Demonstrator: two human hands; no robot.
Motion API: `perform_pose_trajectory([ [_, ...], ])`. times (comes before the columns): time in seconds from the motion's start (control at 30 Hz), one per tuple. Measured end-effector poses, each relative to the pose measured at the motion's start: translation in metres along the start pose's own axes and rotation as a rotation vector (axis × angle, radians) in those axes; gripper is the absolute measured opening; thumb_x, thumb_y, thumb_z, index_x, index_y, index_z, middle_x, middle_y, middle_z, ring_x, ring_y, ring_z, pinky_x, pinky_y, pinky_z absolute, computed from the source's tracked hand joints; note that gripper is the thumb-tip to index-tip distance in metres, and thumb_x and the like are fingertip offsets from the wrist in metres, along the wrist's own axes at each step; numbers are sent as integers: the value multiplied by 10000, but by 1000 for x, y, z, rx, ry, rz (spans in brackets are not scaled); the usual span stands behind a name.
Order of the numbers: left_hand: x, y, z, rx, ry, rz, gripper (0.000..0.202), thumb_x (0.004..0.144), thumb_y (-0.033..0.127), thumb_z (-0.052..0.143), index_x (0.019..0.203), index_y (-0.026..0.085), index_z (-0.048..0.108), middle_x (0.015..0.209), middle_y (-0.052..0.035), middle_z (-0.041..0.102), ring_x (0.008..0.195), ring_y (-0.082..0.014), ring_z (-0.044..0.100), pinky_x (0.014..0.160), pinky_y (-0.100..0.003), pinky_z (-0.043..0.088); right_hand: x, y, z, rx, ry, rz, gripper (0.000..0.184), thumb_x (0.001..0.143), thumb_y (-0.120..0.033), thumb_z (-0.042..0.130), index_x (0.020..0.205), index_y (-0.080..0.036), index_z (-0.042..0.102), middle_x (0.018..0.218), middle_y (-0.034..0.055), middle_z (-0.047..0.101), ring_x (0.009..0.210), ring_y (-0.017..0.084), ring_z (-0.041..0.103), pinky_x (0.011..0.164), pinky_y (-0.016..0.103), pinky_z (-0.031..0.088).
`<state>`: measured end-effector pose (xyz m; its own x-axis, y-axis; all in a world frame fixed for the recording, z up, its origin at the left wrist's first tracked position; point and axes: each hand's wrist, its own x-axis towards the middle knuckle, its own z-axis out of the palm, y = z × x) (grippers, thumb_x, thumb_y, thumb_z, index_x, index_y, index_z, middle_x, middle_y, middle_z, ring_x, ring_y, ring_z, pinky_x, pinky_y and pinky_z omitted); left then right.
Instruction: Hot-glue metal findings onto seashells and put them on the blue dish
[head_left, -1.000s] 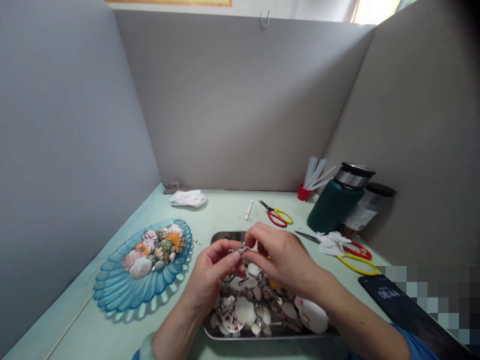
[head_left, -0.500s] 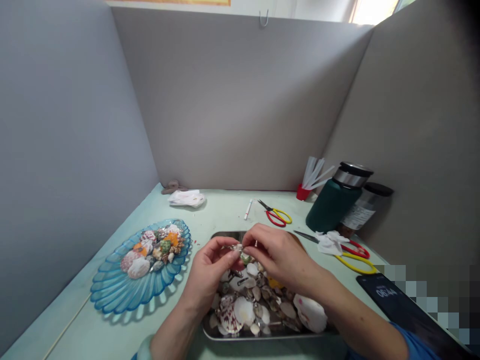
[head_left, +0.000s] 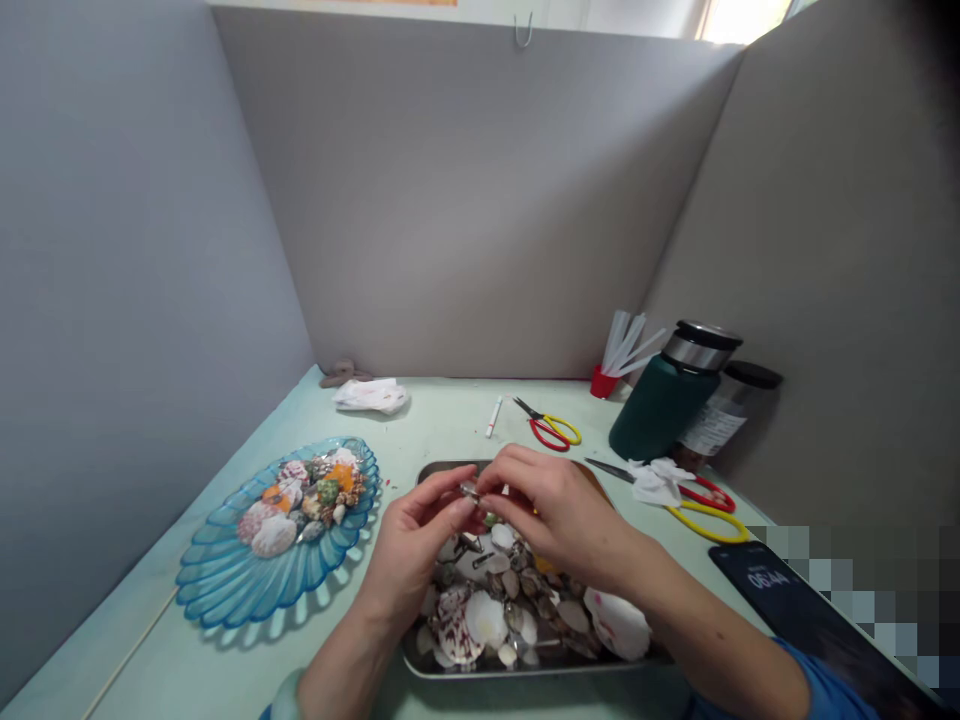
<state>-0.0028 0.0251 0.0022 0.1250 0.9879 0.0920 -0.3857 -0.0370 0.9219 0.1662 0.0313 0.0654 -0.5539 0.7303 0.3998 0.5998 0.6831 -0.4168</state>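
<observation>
Above the far half of a metal tray (head_left: 457, 676), my left hand (head_left: 420, 540) and my right hand (head_left: 551, 510) meet fingertip to fingertip. Both pinch a small greyish piece (head_left: 469, 490), perhaps a shell; the fingers cover most of it. Under the hands, the tray bears many shells, among them a white scallop shell (head_left: 486, 618), a brown-speckled shell (head_left: 454, 622) and a large pale shell (head_left: 616, 624) at the right end. Left of the tray stands a blue scalloped glass dish (head_left: 232, 590) with several shells (head_left: 274, 536), some orange and green.
Behind the tray lie red-and-yellow scissors (head_left: 551, 430) and a white stick (head_left: 493, 417). To the right are a second pair of scissors (head_left: 709, 520) under crumpled tissue (head_left: 660, 482), a green bottle (head_left: 660, 400), a jar (head_left: 716, 425), a red cup of strips (head_left: 602, 382) and a phone (head_left: 780, 590). Grey partitions (head_left: 480, 200) enclose the table.
My fingertips have shifted slightly around the small piece, which now looks darker and more covered. The whole view has moved a little; the tray and dish stay put.
</observation>
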Motion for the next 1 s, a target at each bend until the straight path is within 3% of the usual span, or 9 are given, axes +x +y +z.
perform_pose_trajectory([
  [0.5,0,0,2,-21,-6,5,295,722,201,709,1017,191,708,1002,-66,709,779,-162,657,740,-279,544,2,-1,2,132,12,8,130,881,-134,532,849,-166,653,821,18,616,753,125,561,681,236,409],
  [0.87,-1,4,5,-84,20,-32,229,687,162,739,915,164,714,800,-39,741,652,-123,658,667,-226,540,1,-5,-1,214,27,79,124,830,-86,571,823,-185,646,803,-6,624,743,116,565,664,223,405],
  [1.0,-1,5,5,-102,4,-54,251,693,161,735,943,155,719,818,-55,750,665,-131,667,667,-225,543,3,-5,-2,263,14,119,127,828,-88,568,817,-185,650,797,-13,630,715,107,566,640,211,408],
])
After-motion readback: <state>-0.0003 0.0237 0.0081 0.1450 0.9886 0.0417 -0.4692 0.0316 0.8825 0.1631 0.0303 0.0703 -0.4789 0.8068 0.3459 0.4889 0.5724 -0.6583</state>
